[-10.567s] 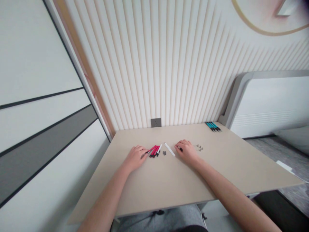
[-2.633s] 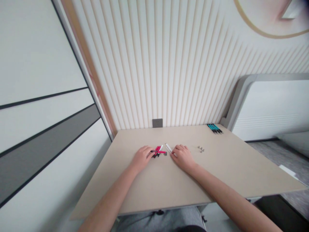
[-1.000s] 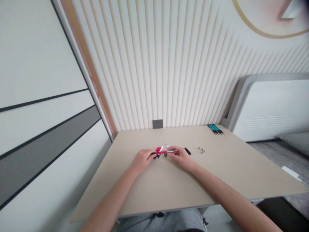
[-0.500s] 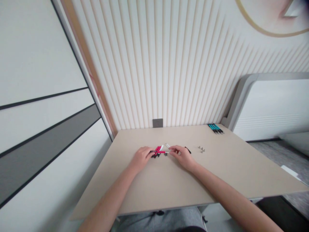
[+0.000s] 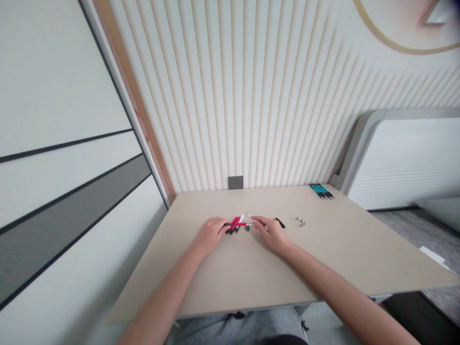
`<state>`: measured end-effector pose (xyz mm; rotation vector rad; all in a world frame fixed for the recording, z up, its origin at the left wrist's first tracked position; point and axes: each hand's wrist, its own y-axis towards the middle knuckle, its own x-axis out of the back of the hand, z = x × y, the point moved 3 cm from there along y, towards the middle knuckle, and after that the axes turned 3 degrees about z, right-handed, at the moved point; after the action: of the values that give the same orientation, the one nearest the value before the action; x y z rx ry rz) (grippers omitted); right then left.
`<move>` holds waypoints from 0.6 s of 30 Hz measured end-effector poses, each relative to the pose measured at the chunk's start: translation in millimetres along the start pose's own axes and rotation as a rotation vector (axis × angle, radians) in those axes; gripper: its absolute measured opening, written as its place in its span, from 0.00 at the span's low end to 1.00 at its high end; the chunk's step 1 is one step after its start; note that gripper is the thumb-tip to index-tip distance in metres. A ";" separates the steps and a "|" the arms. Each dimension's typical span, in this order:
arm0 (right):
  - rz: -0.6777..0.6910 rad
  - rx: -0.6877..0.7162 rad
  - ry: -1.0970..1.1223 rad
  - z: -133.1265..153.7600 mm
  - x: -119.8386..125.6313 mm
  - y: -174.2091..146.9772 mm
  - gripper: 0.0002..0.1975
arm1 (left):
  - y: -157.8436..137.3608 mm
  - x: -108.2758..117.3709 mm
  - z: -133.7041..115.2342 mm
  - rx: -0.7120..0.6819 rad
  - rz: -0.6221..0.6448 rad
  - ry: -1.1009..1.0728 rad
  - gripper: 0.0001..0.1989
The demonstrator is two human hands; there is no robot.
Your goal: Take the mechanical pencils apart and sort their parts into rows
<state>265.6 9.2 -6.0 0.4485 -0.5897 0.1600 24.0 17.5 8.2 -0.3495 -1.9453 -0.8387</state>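
Observation:
My left hand (image 5: pixel 207 235) is closed on the black end of a pink-and-black pen barrel (image 5: pixel 240 224), held level just above the table. From the barrel's right end a thin, pale rod (image 5: pixel 249 224), which looks like a pen refill, runs to the pinched fingertips of my right hand (image 5: pixel 273 234). Beneath the barrel lie more pink-and-black barrels (image 5: pixel 234 222) and a white one (image 5: pixel 241 218). Thin white rods (image 5: pixel 248 215) rest beyond my right fingertips. Small dark grey pieces (image 5: pixel 247 228) sit between my hands.
Right of my right hand lie a black piece (image 5: pixel 280 223) and several small grey cone-shaped parts (image 5: pixel 301 222). Several blue-and-black pens (image 5: pixel 321 191) line up at the table's far right corner. A ribbed wall with a dark socket (image 5: pixel 235 182) stands behind the table (image 5: pixel 223 282).
Slightly more of the pale rod shows between the pink barrel and my right fingertips. Both hands keep almost the same place; the view has shifted a little.

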 end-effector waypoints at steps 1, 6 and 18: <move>-0.020 0.012 -0.023 -0.4 2.2 0.6 0.18 | -0.2 1.2 0.8 0.019 -0.010 0.004 0.10; -0.147 0.064 -0.179 -12.1 18.7 3.5 0.15 | -1.2 7.3 8.3 0.091 -0.083 0.016 0.11; 0.112 0.118 -0.546 1.1 -7.4 1.3 0.14 | -0.3 4.1 12.4 0.152 -0.089 0.001 0.11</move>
<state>258.7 9.7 -9.0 0.5783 -1.1467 0.1803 13.5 25.3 7.8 -0.1738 -2.0213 -0.7416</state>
